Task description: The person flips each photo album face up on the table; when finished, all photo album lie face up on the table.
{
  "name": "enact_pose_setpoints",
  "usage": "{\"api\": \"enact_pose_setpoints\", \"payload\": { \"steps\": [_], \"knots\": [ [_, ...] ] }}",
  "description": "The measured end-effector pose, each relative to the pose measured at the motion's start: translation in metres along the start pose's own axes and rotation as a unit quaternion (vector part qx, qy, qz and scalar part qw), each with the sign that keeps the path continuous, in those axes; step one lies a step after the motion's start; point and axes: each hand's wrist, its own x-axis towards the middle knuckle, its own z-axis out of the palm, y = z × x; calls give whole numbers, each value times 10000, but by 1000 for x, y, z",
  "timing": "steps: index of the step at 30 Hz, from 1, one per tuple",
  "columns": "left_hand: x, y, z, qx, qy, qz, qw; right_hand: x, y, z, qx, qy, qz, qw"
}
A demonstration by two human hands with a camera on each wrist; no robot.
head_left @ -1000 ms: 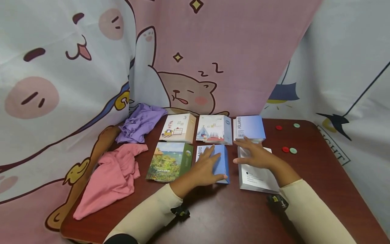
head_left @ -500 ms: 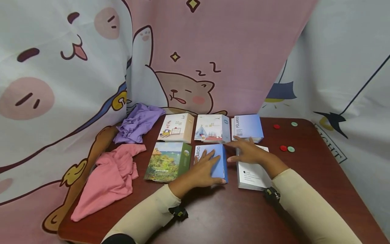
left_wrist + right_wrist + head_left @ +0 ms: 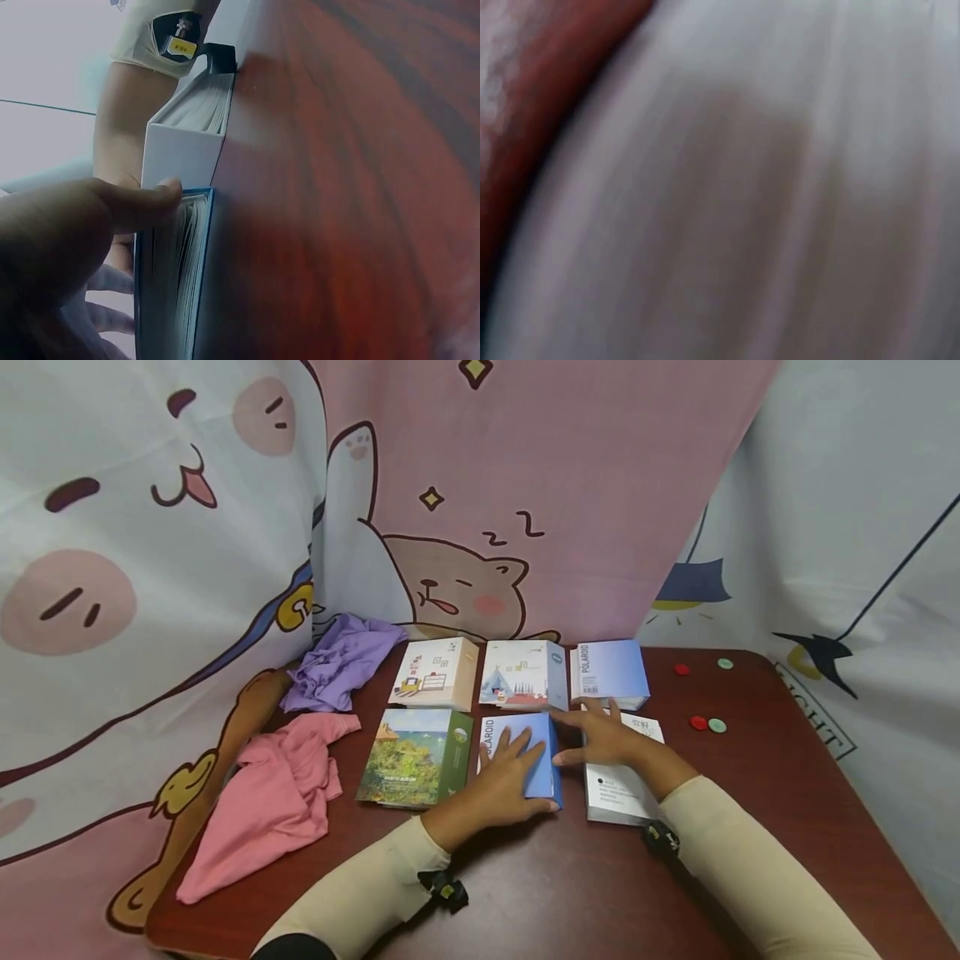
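Both my hands lie flat with fingers spread: left hand (image 3: 504,775) on the blue album (image 3: 534,752), right hand (image 3: 609,737) on the white album (image 3: 626,781) beside it, front row on the counter (image 3: 750,827). If I press unevenly, I judge the white album could skew or bump the back-row album (image 3: 607,672).

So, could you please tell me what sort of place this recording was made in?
Probably a makeshift recording corner rather than a home or shop: cartoon curtains are hung as a backdrop round a dark red table, where photo albums lie in neat rows beside loose cloths.
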Motion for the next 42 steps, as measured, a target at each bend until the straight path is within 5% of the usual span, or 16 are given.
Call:
{"api": "enact_pose_setpoints", "payload": {
  "steps": [10, 19, 26, 35, 42],
  "knots": [
    [0, 1, 3, 54, 192, 51, 9998, 0, 0, -1, 32, 47, 61, 10000],
    [-4, -6, -4, -736, 563, 428, 9948, -9, -2, -13, 510, 161, -308, 9981],
    [-6, -15, -6, -1603, 569, 615, 9835, -12, -4, -14, 1320, 246, -733, 9882],
    [-7, -20, -10, -2485, 917, 1074, 9583, -12, -12, -11, 2256, 567, -976, 9677],
    [-8, -23, -11, -2565, 1014, 1167, 9541, -12, -16, -7, 2209, 624, -684, 9709]
  ]
}}
